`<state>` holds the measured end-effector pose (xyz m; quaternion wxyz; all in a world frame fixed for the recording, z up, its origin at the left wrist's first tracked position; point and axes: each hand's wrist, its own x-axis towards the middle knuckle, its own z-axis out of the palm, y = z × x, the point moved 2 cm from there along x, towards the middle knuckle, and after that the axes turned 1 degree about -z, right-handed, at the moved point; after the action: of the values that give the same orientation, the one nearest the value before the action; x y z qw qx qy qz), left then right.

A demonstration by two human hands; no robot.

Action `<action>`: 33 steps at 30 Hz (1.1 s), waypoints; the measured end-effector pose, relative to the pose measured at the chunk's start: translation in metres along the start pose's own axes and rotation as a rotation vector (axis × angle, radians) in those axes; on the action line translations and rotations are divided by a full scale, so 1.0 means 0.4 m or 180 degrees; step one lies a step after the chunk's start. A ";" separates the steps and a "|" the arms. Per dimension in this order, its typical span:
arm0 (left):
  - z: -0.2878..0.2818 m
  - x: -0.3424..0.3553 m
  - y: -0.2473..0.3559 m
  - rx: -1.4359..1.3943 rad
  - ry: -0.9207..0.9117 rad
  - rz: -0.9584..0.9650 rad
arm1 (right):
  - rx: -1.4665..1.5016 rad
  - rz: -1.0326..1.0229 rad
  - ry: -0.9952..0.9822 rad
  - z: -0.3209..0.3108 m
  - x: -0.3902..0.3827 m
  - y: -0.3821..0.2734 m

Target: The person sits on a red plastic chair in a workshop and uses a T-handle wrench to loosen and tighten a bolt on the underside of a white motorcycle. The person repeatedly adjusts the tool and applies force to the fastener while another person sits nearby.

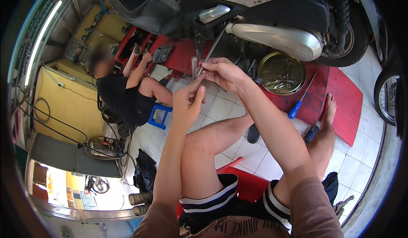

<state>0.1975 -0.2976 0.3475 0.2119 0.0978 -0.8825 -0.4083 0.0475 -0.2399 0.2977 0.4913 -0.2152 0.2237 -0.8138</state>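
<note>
My right hand (226, 73) pinches a long thin metal rod (217, 42) between thumb and fingers, slanting up toward the scooter. Beside its lower end stands a short, thicker metal tube (194, 67); whether the two are one tool I cannot tell. My left hand (189, 100) is closed just below and left of it, fingers curled and the index finger reaching up to the tube's base. What lies inside its curled fingers is hidden. Above both hands is the scooter (276, 38), with a silver engine cover, on a red lift platform (275, 100).
A round golden tray (260, 81) of small metal parts lies right of my hands. Near it are a blue-handled screwdriver (294, 110) and my bare foot. A co-worker in black (121, 95) sits at left by a blue stool (160, 117). Under me is a red stool (246, 180).
</note>
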 end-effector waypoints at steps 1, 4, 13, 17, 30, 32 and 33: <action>-0.005 0.019 0.006 -0.0045 0.0161 0.0074 | 0.0051 -0.0042 -0.0020 -0.005 0.006 -0.005; -0.012 0.027 0.008 -0.0361 0.0600 0.0155 | 0.0129 -0.0027 -0.0030 -0.017 0.004 -0.010; 0.010 -0.012 -0.061 0.0296 -0.1015 -0.0861 | 0.0229 -0.0140 -0.0006 -0.014 0.016 -0.001; 0.029 -0.011 0.037 0.0300 -0.0928 -0.0090 | 0.0170 -0.0111 0.0032 -0.027 0.024 0.002; -0.032 0.007 -0.088 0.0469 0.0023 -0.0974 | 0.0297 -0.0162 0.0009 -0.028 0.017 0.008; -0.029 0.010 -0.114 0.0753 -0.0078 -0.1049 | 0.0348 -0.0174 0.0029 -0.019 0.016 0.012; -0.026 0.013 -0.119 0.0765 -0.0050 -0.1074 | 0.0352 -0.0164 -0.0021 -0.015 0.015 0.013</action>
<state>0.1977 -0.3373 0.3189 0.1205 0.2657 -0.8976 -0.3305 0.0453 -0.2468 0.2907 0.4820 -0.1961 0.1712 -0.8366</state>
